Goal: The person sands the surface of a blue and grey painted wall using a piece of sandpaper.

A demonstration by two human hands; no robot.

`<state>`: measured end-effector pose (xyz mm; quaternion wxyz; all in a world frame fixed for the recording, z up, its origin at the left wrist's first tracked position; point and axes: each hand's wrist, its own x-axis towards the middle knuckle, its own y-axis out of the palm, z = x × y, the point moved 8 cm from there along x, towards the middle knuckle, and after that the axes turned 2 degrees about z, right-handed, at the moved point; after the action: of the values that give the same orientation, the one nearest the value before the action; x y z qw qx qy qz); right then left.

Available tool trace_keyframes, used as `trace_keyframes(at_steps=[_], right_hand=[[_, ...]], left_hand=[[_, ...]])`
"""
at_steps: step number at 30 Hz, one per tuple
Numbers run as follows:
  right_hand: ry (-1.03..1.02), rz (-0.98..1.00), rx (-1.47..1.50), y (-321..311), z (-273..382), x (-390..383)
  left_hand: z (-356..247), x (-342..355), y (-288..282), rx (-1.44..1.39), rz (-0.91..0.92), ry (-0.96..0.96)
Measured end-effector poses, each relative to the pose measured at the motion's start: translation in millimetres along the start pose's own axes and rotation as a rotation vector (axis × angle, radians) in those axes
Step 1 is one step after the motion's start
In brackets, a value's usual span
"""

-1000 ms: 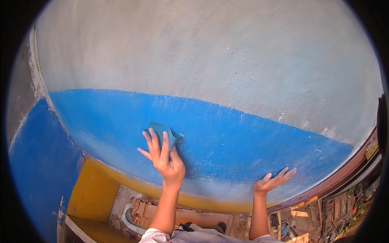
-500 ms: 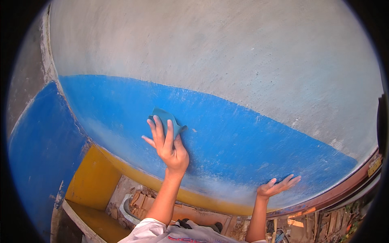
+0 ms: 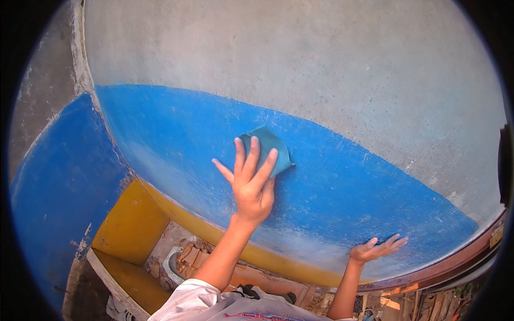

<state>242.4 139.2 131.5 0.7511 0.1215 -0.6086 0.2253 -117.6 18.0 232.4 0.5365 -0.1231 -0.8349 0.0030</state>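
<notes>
A wall fills much of the view, grey above point(image 3: 300, 48) and painted blue below point(image 3: 342, 187), with pale scuffed patches in the blue. My left hand point(image 3: 251, 187) holds a square teal sheet point(image 3: 281, 159) flat against the blue part, fingers spread over it and the thumb partly hidden. The sheet's corners lift a little. Lower right, my right hand point(image 3: 380, 247) is open, fingers stretched along the blue surface; whether the palm touches it is unclear.
A blue side wall point(image 3: 59, 203) meets this one at a cracked left corner. Below are a yellow recess point(image 3: 131, 224) with a concrete ledge point(image 3: 115, 283), a white squat toilet point(image 3: 174, 262) among rubble, and wooden debris point(image 3: 433, 302). A reddish-brown frame edge point(image 3: 460, 259) runs along the right.
My left hand and the teal sheet have moved right and upward in view. My right hand has shifted slightly right. The view has turned a little, so the wall's corner stands farther right.
</notes>
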Motion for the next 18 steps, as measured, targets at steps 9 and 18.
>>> trace_keyframes(at_steps=[9,18], right_hand=[[-0.015,0.014,-0.051,-5,-5,1],[-0.019,-0.011,-0.037,-3,8,9]], left_hand=[[64,1,-28,-0.111,-0.300,-0.329],[73,-75,-19,0.070,-0.057,-0.207]])
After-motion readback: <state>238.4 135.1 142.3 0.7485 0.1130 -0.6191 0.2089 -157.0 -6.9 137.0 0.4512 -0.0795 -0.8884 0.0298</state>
